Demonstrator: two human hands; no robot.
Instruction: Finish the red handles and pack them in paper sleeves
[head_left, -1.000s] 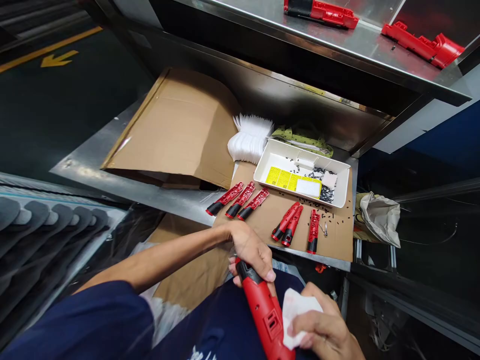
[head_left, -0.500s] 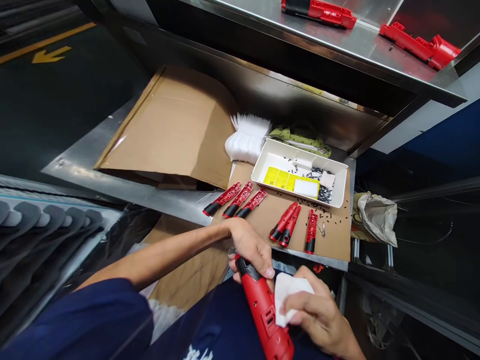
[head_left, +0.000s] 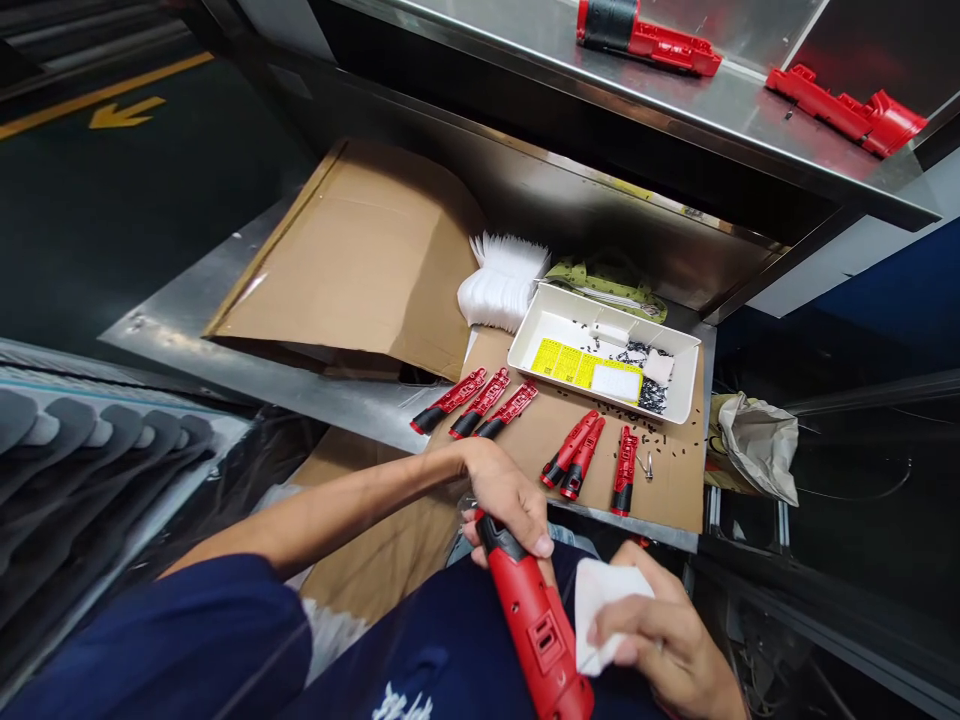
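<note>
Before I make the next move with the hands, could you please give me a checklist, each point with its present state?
1. Left hand grips the red-and-black plastic housing near its black end: ok.
2. Right hand holds the white wipe: ok.
3. Wipe touches the housing: cannot tell; they meet in the view, but a small gap could be hidden.
4. Whole housing visible: not ok; the picture's bottom edge cuts its lower end.
5. All loose black pieces inside the white tray: not ok; some lie on the cardboard sheet.
</note>
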